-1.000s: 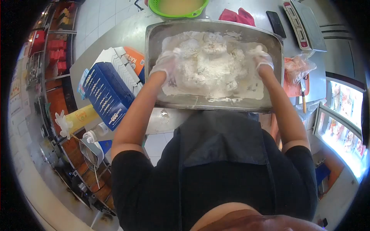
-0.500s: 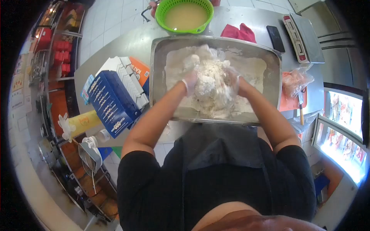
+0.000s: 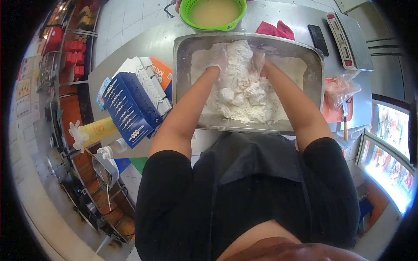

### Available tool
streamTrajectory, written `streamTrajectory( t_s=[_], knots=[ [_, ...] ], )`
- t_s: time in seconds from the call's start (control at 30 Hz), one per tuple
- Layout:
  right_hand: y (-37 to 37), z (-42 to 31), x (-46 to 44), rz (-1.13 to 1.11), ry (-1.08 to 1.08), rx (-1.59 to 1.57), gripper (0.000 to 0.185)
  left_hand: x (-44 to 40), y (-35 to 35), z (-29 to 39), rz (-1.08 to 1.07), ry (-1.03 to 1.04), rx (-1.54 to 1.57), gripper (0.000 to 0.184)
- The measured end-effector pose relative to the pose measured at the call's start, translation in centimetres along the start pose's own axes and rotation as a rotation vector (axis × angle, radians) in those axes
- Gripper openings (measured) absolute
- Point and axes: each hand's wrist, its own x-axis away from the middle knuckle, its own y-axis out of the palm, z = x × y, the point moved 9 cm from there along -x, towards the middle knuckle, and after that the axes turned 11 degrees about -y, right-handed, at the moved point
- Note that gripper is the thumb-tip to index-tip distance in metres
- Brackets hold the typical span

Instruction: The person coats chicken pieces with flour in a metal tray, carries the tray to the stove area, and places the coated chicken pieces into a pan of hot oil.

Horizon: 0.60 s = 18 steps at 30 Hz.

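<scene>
Flanking a heap of flour-coated pieces from both sides, the person's gloved left hand and gloved right hand reach deep into a metal tray. The heap lies inside the tray, around its middle, running from near the far wall toward the near one. It looks chalky white and lumpy: the far part forms a long, thick, smoothly dusted mass, while the near part breaks into rounded knobs with crumbly, ragged surfaces. A faint pinkish-tan tint shows through the coating between the hands. Loose flour spreads in a flat, pale layer over the tray floor, piling up more grainily along the heap's near edge. Thin, clear gloves, whitened with powder, cover both hands. The left hand lies against the heap's left side and the right hand along its right; the fingers are too blurred and floury to tell whether they are spread or closed on anything. Just beyond the tray, a green basket surrounds cloudy, tan liquid, and a red cloth lies crumpled on the steel counter.
</scene>
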Motion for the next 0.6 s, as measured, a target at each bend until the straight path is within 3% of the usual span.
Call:
streamTrajectory(
  t_s=[0.1,0.17,0.23,0.33,0.37,0.43,0.53,0.57,0.6],
  knots=[
    [1.9,-5.2,1.1,-0.257,-0.343,0.008,0.042,1.9,0.0,-0.4,-0.193,-0.071,0.492,0.049],
    [0.2,-6.1,4.0,-0.504,-0.656,0.36,0.044,3.6,0.2,-0.8,-0.278,-0.163,0.694,0.048],
    [-1.7,-6.0,6.4,-0.665,-0.254,0.725,0.049,7.0,-1.0,-1.9,-0.315,-0.303,0.764,0.05],
    [-4.8,-10.2,6.8,-0.226,-0.12,0.704,0.042,10.2,-4.1,-3.2,-0.34,-0.472,0.861,0.053],
    [-6.4,-9.4,6.5,-0.223,-0.031,0.822,0.044,11.3,-3.3,-5.5,-0.344,-0.66,0.866,0.053],
    [-9.8,-6.7,5.9,-0.215,0.146,1.051,0.047,12.4,0.4,-9.4,-0.417,-0.78,0.756,0.058],
    [-9.9,0.8,10.8,0.035,0.785,0.27,0.047,12.3,9.8,-14.2,-0.62,-0.581,0.417,0.063],
    [-8.9,2.6,11.5,0.048,0.817,0.145,0.047,12.0,11.4,-13.7,-0.677,-0.504,0.302,0.065],
    [-7.4,3.7,12.1,0.058,0.846,0.019,0.048,12.9,10.1,-9.3,-0.736,-0.583,0.575,0.065]
  ],
)
